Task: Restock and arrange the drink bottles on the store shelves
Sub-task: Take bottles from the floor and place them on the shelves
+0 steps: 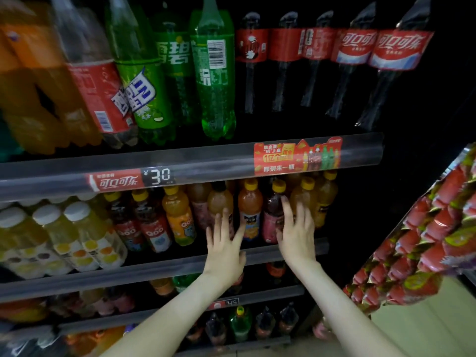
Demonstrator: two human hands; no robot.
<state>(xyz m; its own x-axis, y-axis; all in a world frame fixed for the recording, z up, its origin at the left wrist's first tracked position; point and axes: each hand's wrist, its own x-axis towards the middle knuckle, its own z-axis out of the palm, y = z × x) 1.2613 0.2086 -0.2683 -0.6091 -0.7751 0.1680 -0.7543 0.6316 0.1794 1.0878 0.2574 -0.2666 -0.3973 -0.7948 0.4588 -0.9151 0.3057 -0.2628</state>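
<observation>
Two open hands are all you have on this row, and neither has a grip, which is where the trouble lies. In the head view, the small plastic juice bottles stand tightly packed on the middle shelf, right of centre, behind the grey front shelf rail (154, 269) and under the clear price strip (180, 161). A flat push high on a bottle would likely tip it back into its neighbours, and one toppling could take several down. The orange juice bottle with the yellow cap (250, 202), standing between your hands, looks most exposed. Your right forearm also passes near the red-and-green snack packets (425, 240) at the right, so a wide elbow could brush them.

Your left hand (224, 244) is spread wide with its fingers straight, reaching over the amber bottle with the dark cap (219, 199) — it holds nothing. Your right hand (296, 234) is equally open, its fingers laid across the dark purple bottle with the pink label (273, 210). Whether either hand actually presses the plastic cannot be told.
</observation>
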